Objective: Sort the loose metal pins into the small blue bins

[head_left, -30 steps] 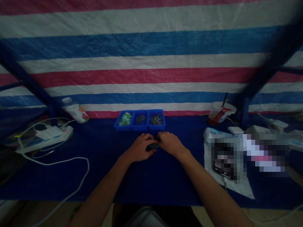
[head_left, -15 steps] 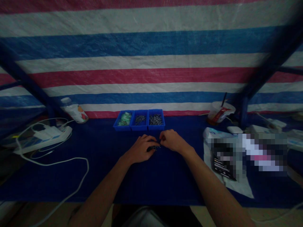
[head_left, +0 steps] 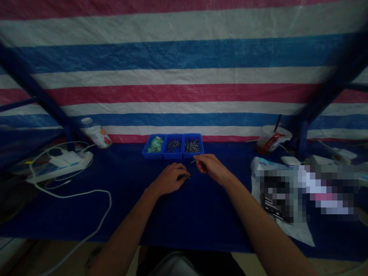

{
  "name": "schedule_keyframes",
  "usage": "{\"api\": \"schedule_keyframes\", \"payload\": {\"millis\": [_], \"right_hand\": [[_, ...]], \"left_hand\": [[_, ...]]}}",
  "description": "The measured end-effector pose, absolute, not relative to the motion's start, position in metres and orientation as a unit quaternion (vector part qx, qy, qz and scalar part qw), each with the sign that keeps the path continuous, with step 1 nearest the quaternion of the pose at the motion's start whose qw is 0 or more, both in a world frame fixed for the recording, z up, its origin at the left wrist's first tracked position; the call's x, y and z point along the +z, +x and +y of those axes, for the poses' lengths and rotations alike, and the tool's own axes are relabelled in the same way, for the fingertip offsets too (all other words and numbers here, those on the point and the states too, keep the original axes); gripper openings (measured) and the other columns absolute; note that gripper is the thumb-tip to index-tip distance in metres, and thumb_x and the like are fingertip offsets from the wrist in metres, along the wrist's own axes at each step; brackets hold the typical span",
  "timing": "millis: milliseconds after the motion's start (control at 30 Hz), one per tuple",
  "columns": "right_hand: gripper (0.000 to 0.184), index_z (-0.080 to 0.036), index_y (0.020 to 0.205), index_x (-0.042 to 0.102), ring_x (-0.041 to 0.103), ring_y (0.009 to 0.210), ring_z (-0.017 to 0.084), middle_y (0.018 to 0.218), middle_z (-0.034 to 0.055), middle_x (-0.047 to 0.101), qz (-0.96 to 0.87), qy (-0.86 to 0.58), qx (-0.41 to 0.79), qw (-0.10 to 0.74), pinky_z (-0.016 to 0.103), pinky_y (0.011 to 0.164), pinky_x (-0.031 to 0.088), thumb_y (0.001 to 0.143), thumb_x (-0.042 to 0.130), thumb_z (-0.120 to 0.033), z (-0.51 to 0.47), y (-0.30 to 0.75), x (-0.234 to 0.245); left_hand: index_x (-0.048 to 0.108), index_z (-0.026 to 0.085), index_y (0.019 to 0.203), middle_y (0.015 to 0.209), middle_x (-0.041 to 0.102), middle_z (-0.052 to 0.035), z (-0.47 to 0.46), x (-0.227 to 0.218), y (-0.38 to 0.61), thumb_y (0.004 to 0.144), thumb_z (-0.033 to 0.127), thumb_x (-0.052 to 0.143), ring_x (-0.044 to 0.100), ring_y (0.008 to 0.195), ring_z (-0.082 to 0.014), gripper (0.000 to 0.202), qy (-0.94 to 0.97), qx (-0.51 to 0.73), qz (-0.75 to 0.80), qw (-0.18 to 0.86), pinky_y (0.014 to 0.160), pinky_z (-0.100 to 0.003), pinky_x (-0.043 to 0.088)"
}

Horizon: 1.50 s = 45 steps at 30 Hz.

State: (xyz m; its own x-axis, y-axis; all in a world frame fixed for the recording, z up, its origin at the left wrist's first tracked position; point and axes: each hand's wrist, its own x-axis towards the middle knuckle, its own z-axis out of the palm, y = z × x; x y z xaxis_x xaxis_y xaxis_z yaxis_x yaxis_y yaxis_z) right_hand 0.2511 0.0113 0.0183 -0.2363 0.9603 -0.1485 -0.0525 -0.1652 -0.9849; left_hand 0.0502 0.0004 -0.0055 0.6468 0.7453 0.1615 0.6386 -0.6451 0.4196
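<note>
My left hand (head_left: 171, 178) rests low over the blue table, its thumb and fingers closed around several small dark metal pieces (head_left: 184, 176) that look like screws. To its right, my right hand (head_left: 212, 167) pinches one thin, screw-like metal piece (head_left: 193, 161) between thumb and forefinger, its tip pointing left. Just beyond the hands stand three blue bins side by side. The left bin (head_left: 152, 155) holds green-and-white packets, the middle bin (head_left: 172, 156) thin dark metal pieces, and the right bin (head_left: 193, 155) a fuller heap of shiny metal pieces.
At the left lie a power strip (head_left: 46, 174) with plugs and a white cable (head_left: 110, 207) looping over the table (head_left: 198, 222). Behind it leans a bottle (head_left: 99, 136). On the right are a plastic cup (head_left: 271, 140) with a straw, a plastic packet (head_left: 266, 163) and partly blurred items.
The thin metal piece now shows in my right fingertips, which have moved slightly away from my left hand towards the bins. My left hand stays closed in place. The view has shifted a little.
</note>
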Motion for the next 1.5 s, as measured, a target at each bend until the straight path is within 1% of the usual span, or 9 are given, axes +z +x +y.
{"api": "schedule_keyframes", "payload": {"millis": [100,200,300,467,600,767,933,1300,1500], "right_hand": [[0.033,-0.016,0.062,0.058,0.044,0.046,0.008,0.055,-0.0026,0.054,-0.449,-0.451,0.642,0.427,0.023,0.048,0.030,0.076,0.070,-0.044,0.013,0.238,0.016],[0.035,-0.018,0.087,0.066,0.050,0.050,0.009,0.076,0.0025,0.067,-0.418,-0.431,0.660,0.452,0.023,0.048,0.032,0.079,0.066,-0.052,0.017,0.225,0.015],[0.035,-0.019,0.089,0.068,0.052,0.052,0.011,0.081,0.0041,0.069,-0.519,-0.478,0.556,0.439,0.024,0.050,0.035,0.084,0.060,-0.052,0.019,0.224,0.014],[0.020,-0.020,0.081,0.072,0.064,0.076,0.017,0.081,0.0031,0.072,-0.746,-0.537,0.286,0.270,0.027,0.067,0.042,0.086,0.057,-0.032,0.012,0.240,0.011],[0.017,-0.023,0.090,0.073,0.066,0.082,0.019,0.088,0.0015,0.073,-0.783,-0.560,0.220,0.159,0.027,0.066,0.042,0.084,0.059,-0.031,0.004,0.243,0.012],[0.015,-0.023,0.092,0.070,0.066,0.085,0.020,0.095,0.0037,0.071,-0.809,-0.552,0.164,0.121,0.027,0.068,0.042,0.085,0.057,-0.026,0.003,0.240,0.010],[0.023,-0.021,0.095,0.068,0.066,0.088,0.020,0.101,0.0068,0.069,-0.825,-0.538,0.129,0.117,0.028,0.071,0.042,0.092,0.045,-0.020,0.004,0.243,0.006],[0.030,-0.019,0.108,0.065,0.064,0.096,0.022,0.108,0.0105,0.066,-0.843,-0.508,0.132,0.115,0.031,0.080,0.045,0.088,0.045,-0.010,0.001,0.246,0.003],[0.031,-0.015,0.118,0.057,0.060,0.104,0.020,0.111,0.0121,0.064,-0.855,-0.435,0.167,0.230,0.034,0.092,0.044,0.092,0.041,-0.006,0.007,0.246,-0.007]], "left_hand": [[0.071,0.024,0.105,0.110,0.066,-0.0048,0.000,-0.006,0.050,0.088,0.017,0.057,0.057,0.106,-0.0226,0.023,0.892,0.168,0.385,0.168,0.098,-0.042,0.043],[0.071,0.024,0.104,0.109,0.067,-0.0046,0.000,-0.007,0.051,0.089,0.018,0.057,0.057,0.108,-0.0228,0.022,0.891,0.178,0.382,0.170,0.098,-0.042,0.044],[0.071,0.023,0.104,0.110,0.067,-0.0046,-0.001,-0.007,0.052,0.088,0.017,0.058,0.057,0.109,-0.0228,0.021,0.885,0.183,0.389,0.178,0.099,-0.042,0.044],[0.068,0.021,0.108,0.110,0.066,-0.0053,0.000,-0.004,0.049,0.085,0.020,0.063,0.058,0.108,-0.0222,0.023,0.877,0.199,0.398,0.180,0.098,-0.039,0.045],[0.068,0.020,0.101,0.105,0.066,-0.0043,0.000,-0.002,0.045,0.085,0.022,0.064,0.059,0.103,-0.0215,0.016,0.872,0.196,0.414,0.174,0.094,-0.038,0.047],[0.068,0.021,0.097,0.104,0.067,-0.0035,0.002,-0.004,0.044,0.086,0.023,0.062,0.060,0.100,-0.0211,0.012,0.868,0.193,0.420,0.179,0.092,-0.037,0.046],[0.068,0.022,0.096,0.104,0.066,-0.0028,0.004,-0.005,0.044,0.087,0.023,0.062,0.060,0.099,-0.0210,0.011,0.869,0.191,0.421,0.176,0.092,-0.038,0.046],[0.066,0.021,0.089,0.099,0.066,-0.0035,0.005,-0.006,0.045,0.087,0.023,0.061,0.061,0.096,-0.0207,0.006,0.867,0.203,0.416,0.185,0.087,-0.036,0.048],[0.066,0.021,0.095,0.097,0.065,-0.0041,0.004,-0.005,0.048,0.091,0.030,0.058,0.060,0.092,-0.0199,0.013,0.860,0.230,0.415,0.187,0.085,-0.036,0.048]]}}
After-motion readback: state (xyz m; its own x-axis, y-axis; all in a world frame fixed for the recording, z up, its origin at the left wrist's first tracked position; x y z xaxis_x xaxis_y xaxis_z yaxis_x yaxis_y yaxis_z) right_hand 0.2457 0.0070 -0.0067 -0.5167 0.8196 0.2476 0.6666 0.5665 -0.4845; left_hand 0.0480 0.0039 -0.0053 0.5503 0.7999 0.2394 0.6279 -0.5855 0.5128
